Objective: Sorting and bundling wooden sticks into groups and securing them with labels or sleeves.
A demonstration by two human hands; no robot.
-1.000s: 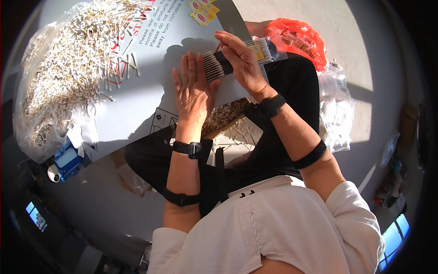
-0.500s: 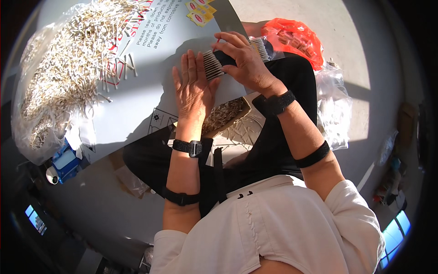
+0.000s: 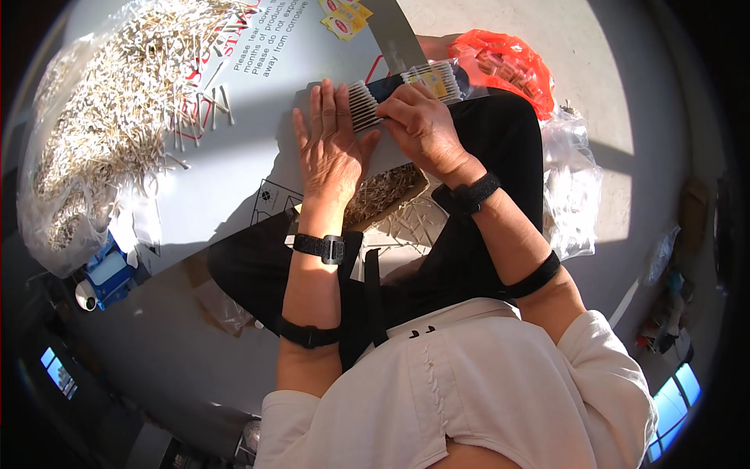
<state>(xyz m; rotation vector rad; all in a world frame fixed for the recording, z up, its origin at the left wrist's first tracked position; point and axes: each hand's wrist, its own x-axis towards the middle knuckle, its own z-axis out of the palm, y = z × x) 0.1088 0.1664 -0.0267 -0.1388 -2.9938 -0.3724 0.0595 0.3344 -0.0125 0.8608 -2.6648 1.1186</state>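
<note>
A row of cotton swabs (image 3: 361,107) lies side by side on the grey sheet (image 3: 258,133). My left hand (image 3: 333,160) rests flat with its fingers stretched out, the edge of its fingers touching the left side of that row. At the row's right end my right hand (image 3: 428,133) is closed, thumb and fingers pressed together; whatever sits between the fingertips is hidden. Beyond it, a clear packet of cotton swabs (image 3: 433,80) with a yellow label lies toward the sheet's right edge, a dark strip showing between it and the loose row.
A big clear bag (image 3: 47,187) spills a heap of loose cotton swabs (image 3: 109,117) at left. Yellow cards (image 3: 344,19) lie at the far edge. A red plastic bag (image 3: 508,66) and clear bags (image 3: 574,187) stand at right. An open box of swabs (image 3: 383,195) sits below my hands.
My right hand has drawn slightly nearer, and its raised, spread fingers have come together at the row. More of the packet and its yellow label shows. My left hand has hardly moved.
</note>
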